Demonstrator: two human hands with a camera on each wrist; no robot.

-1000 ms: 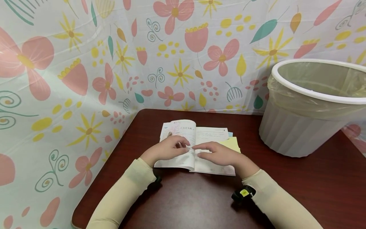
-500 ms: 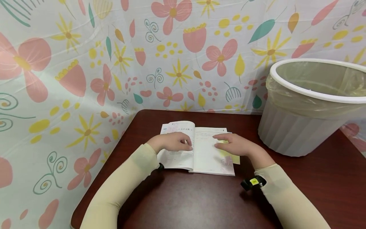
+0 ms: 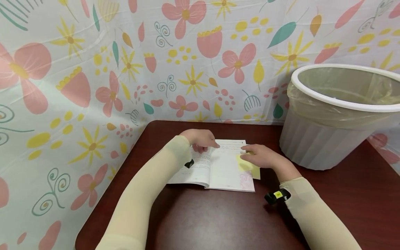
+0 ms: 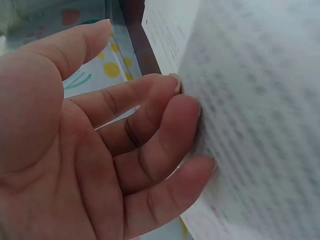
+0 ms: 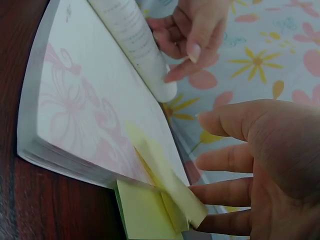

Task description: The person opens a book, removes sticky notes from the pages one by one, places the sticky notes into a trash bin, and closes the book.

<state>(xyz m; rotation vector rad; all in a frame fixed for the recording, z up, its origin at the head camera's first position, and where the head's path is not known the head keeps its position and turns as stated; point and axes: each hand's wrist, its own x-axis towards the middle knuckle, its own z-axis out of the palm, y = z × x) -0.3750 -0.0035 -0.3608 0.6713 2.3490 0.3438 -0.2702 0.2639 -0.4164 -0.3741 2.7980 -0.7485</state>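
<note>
An open book [image 3: 226, 173] lies on the table, with printed text on its curved left page and a pink floral design at the lower corner of its right page. Over the upper left page is my left hand [image 3: 203, 138]; its bent fingertips [image 4: 185, 120] rest against the page in the left wrist view, thumb apart. My right hand [image 3: 261, 156] is at the book's right edge, fingers extended. Yellow sticky notes [image 5: 147, 207] stick out from that edge, one bent upward, and the right fingertips [image 5: 202, 192] are right at it.
A large grey wastebasket [image 3: 312, 139] with a clear liner and white rim stands at the right of the dark red-brown table [image 3: 200, 218]. Floral cloth [image 3: 193, 55] hangs behind and to the left. A black wrist camera [image 3: 277, 196] sits at the right sleeve.
My left hand has moved up from the middle of the left page to the book's top. My right hand has shifted right, from near the spine to the yellow sticky notes.
</note>
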